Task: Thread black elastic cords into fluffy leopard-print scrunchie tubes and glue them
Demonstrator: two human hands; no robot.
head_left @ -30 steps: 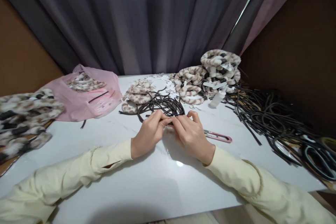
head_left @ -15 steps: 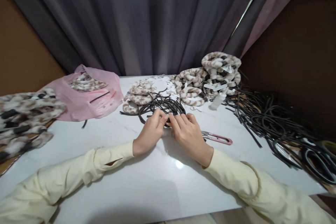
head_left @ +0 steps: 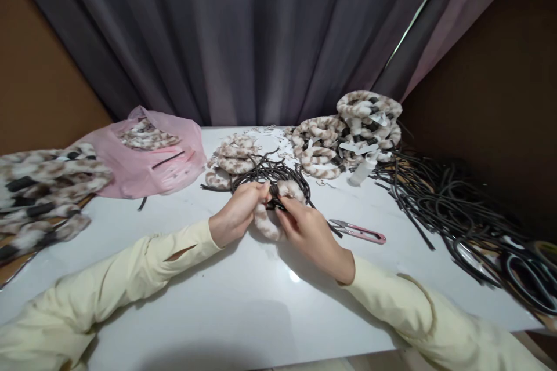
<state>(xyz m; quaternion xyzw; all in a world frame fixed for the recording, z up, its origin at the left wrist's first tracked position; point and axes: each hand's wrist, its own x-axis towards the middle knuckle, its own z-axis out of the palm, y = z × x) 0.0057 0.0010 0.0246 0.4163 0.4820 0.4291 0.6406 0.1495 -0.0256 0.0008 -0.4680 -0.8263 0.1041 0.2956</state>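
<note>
Positions are given from the bundle of black cords [head_left: 275,169] at the middle of the white table [head_left: 195,307]. Since the preceding views, the hands have turned and parted: fingertips that met over the work, largely covering it, now stand to either side, and the furry ring [head_left: 266,226] has come into sight. It is held just on the near side of the bundle, with its dark section [head_left: 273,191] exposed between two lengths of pale fur. In my judgement this puts the work at that dark section, which is now open to handling or checking. The left hand [head_left: 238,211], near and to the left of the bundle, has its fingers curled and its thumb pressed over them, apparently pinching the ring at the left of the dark section. The right hand [head_left: 312,235], near and to the right, holds forefinger and thumb a little apart at the tips, gripping the ring's right side; its remaining fingers are mostly hidden, and their hold cannot be determined. To the right of the bundle and nearer lie the pink-handled snips [head_left: 363,233], touched by neither hand. Also to its right stands a clear bottle [head_left: 362,171]; a stack of furry rings [head_left: 234,156] sits just left of it. Whether the dark section is secured cannot be told.
</note>
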